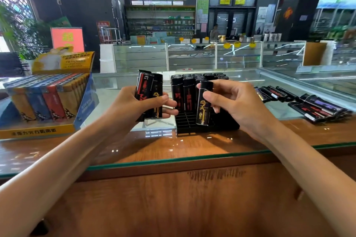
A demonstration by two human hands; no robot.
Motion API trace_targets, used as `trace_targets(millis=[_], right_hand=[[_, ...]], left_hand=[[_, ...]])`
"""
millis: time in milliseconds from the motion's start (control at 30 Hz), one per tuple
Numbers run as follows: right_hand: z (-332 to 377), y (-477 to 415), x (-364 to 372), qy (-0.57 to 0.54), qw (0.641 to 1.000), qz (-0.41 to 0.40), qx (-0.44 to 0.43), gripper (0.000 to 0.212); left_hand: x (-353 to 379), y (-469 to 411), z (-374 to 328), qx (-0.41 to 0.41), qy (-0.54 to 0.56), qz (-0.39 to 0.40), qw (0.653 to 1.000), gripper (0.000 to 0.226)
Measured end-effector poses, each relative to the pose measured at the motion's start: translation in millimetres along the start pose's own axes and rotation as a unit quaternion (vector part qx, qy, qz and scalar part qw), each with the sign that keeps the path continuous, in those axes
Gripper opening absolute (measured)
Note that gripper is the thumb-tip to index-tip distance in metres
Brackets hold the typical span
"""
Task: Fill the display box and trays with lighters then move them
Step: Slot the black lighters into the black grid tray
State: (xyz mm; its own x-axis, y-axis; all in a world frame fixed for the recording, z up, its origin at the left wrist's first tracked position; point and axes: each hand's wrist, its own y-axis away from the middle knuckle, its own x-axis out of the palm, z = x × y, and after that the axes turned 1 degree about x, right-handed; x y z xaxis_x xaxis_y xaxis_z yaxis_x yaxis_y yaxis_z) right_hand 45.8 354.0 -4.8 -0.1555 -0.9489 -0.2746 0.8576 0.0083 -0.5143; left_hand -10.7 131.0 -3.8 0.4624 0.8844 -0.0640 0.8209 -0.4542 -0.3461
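Gripping a small bundle of black lighters [148, 90], the left hand [134, 103] is held just left of the black tray [185, 121], above the glass counter [173, 150]. The fingers are curled round the front of the bundle and the thumb is hidden behind it. How many lighters are in the bundle cannot be told exactly; it looks like two or three. Red and gold printing is seen on their fronts.

A single black lighter [203, 107] with gold printing is pinched by the right hand [238, 102] near its top, between the thumb on the near face and the fingertips on the far side. The other fingers are loosely curled. The lighter is held upright, and its base is at the front cells of the tray, though it cannot be made out whether it is seated in a cell.

The back rows of the tray are filled with standing lighters [185, 90], while the front grid cells are seen bare. More loose lighters [317, 107] are laid flat on the glass to the right, well apart from the tray. A display box [34, 132] packed with yellow, blue and red lighters is placed at the far left.
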Motion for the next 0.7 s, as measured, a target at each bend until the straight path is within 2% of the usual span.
trace_targets(millis=[100,233,367,700], right_hand=[[-2,2,-14,-0.023,1.000,-0.004,0.003,0.020],[-3,3,-25,-0.039,0.999,-0.028,0.004,0.026],[0,3,-30,-0.009,0.999,-0.033,-0.012,0.039],[10,-3,-34,0.139,0.989,-0.002,-0.048,0.036]], left_hand=[[-1,0,1,-0.002,-0.004,-0.005,1.000,0.026],[1,0,1,-0.015,-0.010,-0.009,1.000,0.028],[3,1,-1,-0.028,-0.017,-0.009,0.999,0.030],[5,2,-2,-0.038,-0.025,-0.010,0.999,0.029]])
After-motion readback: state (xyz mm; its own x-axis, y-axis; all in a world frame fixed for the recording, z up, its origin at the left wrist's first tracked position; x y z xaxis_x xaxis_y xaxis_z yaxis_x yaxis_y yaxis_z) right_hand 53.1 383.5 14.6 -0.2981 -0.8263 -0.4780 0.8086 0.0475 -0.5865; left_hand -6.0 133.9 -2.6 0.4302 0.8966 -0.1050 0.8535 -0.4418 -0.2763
